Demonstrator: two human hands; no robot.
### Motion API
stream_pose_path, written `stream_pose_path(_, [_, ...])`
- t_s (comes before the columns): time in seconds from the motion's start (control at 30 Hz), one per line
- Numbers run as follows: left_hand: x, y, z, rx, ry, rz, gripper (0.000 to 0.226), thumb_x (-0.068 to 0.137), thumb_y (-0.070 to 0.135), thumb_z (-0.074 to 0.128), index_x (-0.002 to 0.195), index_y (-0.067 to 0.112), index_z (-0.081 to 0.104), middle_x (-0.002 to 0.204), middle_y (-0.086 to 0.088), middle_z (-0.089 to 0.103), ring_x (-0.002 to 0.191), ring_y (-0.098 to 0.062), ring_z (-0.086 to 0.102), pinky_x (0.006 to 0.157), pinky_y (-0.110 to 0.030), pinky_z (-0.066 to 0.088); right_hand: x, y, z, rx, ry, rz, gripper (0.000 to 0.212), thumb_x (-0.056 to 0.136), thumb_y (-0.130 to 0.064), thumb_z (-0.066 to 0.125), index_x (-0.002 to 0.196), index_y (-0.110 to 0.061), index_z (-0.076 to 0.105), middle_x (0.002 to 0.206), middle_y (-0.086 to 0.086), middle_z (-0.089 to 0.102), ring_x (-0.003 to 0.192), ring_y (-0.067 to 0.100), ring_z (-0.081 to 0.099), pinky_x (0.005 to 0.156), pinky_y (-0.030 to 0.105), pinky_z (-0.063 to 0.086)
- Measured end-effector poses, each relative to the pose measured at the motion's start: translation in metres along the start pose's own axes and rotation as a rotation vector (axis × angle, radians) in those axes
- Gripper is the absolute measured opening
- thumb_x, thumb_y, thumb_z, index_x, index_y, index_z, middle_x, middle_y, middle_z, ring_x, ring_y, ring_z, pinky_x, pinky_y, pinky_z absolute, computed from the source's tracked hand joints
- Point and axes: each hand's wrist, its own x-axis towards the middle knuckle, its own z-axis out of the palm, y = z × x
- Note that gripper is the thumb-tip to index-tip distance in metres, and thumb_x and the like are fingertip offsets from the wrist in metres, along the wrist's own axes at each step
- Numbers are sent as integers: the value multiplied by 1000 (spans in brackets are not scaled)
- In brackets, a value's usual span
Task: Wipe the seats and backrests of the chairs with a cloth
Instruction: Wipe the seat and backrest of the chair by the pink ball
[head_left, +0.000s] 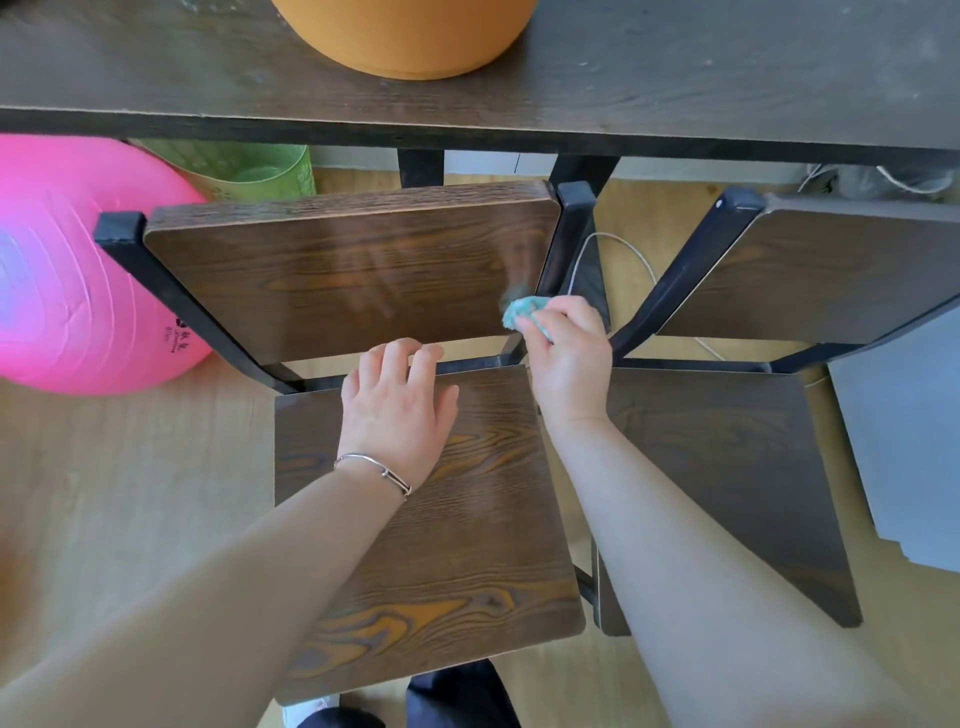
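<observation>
The dark table (675, 78) runs out of view on both sides beyond the hands, and the orange round thing (405, 36) on it is cut off at the top. Far to the left of the left hand, the pink ball (67, 270) is cropped by the edge, and its small print is too fine to read. The nearer chair's seat (467, 545) lies under both forearms, which cover much of it. Its backrest (337, 270) stands just beyond the fingertips. To the right of the right hand, a second chair (727, 467) is partly hidden by that arm, and its backrest (831, 270) runs off frame.

The left hand (400, 410), with a bracelet (374, 470) on its wrist, lies flat and spread on the back of the seat, holding nothing. The right hand (569, 358) is curled tight around the cloth (522, 310). Only a blurred teal bunch shows, at the fingertips on the far left side of the fist. It is at the backrest's lower right corner, but the blur hides whether it is touching.
</observation>
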Motion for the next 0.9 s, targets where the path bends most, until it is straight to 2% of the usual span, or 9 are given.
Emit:
stream_pose_path(0.07, [-2,-1,1,4,-7,-2,42,97,43,40,133,22,45,135,-2,43,125,-26,36,104,-45,33,6,-7,-11,21,26,-43,19,92,-20,66,92,-2,71,100,6,64,89,19,59,75,33,54])
stream_pose_path(0.23, [-2,5,-1,15,-24,12,43,98,45,38,135,24,42,138,-1,41,127,-24,34,106,-43,32,51,-33,-57,46,258,-237,18,92,-18,68,89,-1,72,100,11,65,94,21,61,77,24,53])
stream_pose_path(0.37, [0,4,5,31,-33,19,44,98,45,37,136,24,41,138,-2,41,126,-25,35,106,-44,33,47,-24,-51,49,248,-251,20,92,-19,67,91,0,72,100,12,65,97,19,61,79,22,54])
stream_pose_path(0.57, [-5,-12,34,51,-63,-4,45,97,44,39,136,23,43,134,-3,44,121,-28,37,102,-45,34,-4,27,6,51,27,-48,21,93,-22,64,90,-1,71,99,7,62,92,19,60,77,26,54])
stream_pose_path(0.7, [-8,-24,57,38,-99,-43,45,97,44,40,137,22,42,136,-5,43,124,-30,35,103,-46,32,-27,50,36,23,-68,76,21,94,-24,64,90,-5,72,100,-2,60,88,6,54,77,8,42])
stream_pose_path(0.73, [-8,-27,62,39,-108,-52,45,97,44,40,137,23,42,137,-5,42,125,-30,35,104,-46,32,-31,53,43,19,-81,104,22,94,-26,63,91,-6,73,100,-3,60,88,5,54,76,8,42])
stream_pose_path(0.83, [-10,-34,74,29,-120,-73,44,98,44,39,137,23,42,138,-4,41,127,-30,33,105,-47,31,-38,59,62,19,-81,191,23,94,-27,64,94,-6,74,102,-3,61,89,9,58,76,22,52])
stream_pose_path(0.9, [-10,-39,80,22,-122,-86,44,98,44,39,137,23,42,138,-4,42,128,-30,33,105,-47,31,-41,59,70,15,-82,236,24,93,-28,64,96,-7,75,103,-3,62,90,11,60,78,25,54])
